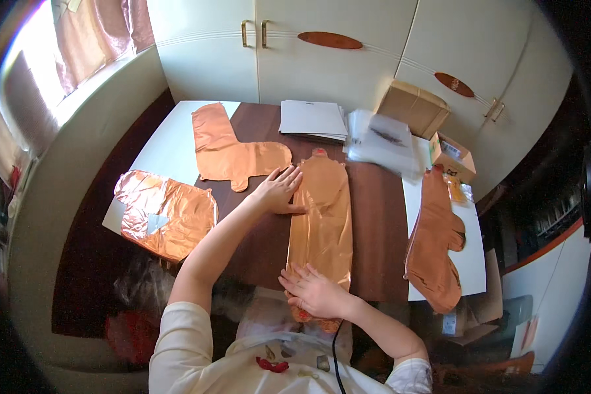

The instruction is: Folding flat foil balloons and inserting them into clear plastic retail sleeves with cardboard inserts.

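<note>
A long copper-coloured foil balloon (323, 230) lies flat on the dark brown middle of the table, its lower end reaching over the near edge. My left hand (279, 191) rests with fingers spread on the balloon's upper left edge. Lower down, my right hand (316, 292) lies flat across its near end, fingers stretched out. Neither hand grips anything. Left of it are an L-shaped copper foil balloon (236, 151) and a wrinkled, shinier foil balloon (167, 213). Another flat copper foil balloon (433, 249) lies at the right end of the table.
At the table's back stand a stack of white card sheets (313, 119), a pile of clear plastic bags (384, 141), a cardboard box (414, 108) and a small open box (452, 157). White cabinets (335, 65) rise behind. A black cable (337, 358) hangs in front of me.
</note>
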### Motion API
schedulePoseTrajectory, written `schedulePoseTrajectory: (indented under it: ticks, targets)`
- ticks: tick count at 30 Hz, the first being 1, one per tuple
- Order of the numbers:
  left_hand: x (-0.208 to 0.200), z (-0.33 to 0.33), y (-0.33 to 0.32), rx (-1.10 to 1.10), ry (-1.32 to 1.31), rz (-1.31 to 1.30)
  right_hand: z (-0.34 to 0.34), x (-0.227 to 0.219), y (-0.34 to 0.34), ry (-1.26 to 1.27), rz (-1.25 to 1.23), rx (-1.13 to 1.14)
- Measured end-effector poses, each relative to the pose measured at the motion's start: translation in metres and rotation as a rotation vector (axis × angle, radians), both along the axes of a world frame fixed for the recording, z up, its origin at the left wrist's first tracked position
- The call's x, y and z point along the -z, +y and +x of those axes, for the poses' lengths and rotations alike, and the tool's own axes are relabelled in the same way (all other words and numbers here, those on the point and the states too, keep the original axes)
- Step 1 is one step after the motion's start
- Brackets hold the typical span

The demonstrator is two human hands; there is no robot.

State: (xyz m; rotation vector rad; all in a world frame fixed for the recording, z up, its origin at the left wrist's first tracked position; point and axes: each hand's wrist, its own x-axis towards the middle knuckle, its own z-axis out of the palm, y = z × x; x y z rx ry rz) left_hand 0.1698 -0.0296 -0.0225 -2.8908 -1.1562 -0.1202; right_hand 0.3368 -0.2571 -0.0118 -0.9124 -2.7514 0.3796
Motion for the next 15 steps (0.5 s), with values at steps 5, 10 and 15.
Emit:
schedulePoseTrajectory:
  ticks: [5, 10, 15]
  targets:
    - [0.002, 0.005, 0.002, -0.027, -0.102, 0.069, 0.037, -0.024, 0.026, 0.198, -0.017, 0.155]
    - [0.000, 0.002, 0.025, -0.068, -0.243, 0.245, 0.083, -0.022, 0.096, 0.304, -0.033, 0.504]
    - [-0.013, 0.013, 0.026, -0.128, -0.329, 0.176, 0.108, 0.015, 0.167, 0.399, 0.031, 0.608]
